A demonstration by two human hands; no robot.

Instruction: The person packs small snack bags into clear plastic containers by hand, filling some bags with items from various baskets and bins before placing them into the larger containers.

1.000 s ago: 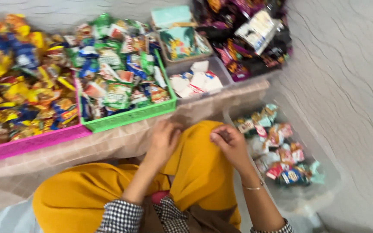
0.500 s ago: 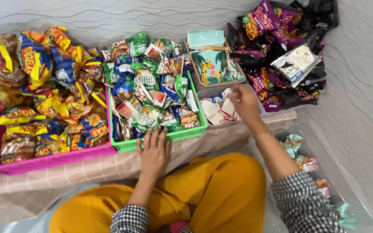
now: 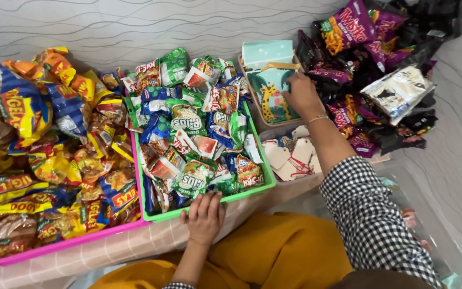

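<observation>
Currently my left hand [image 3: 205, 214] lies flat on the near rim of the green basket [image 3: 252, 190]. Right hand [image 3: 300, 93] reaches far, fingers on the giraffe-print bags [image 3: 274, 101]; grasp unclear.

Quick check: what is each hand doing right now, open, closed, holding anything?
Left hand: open, fingers resting on the green basket front rim.
Right hand: on the giraffe-print paper bags; grip cannot be told.

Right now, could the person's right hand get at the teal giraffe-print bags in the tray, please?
Probably yes: the right hand already rests at the edge of the giraffe-print bags, which lie uncovered in their tray.
</observation>
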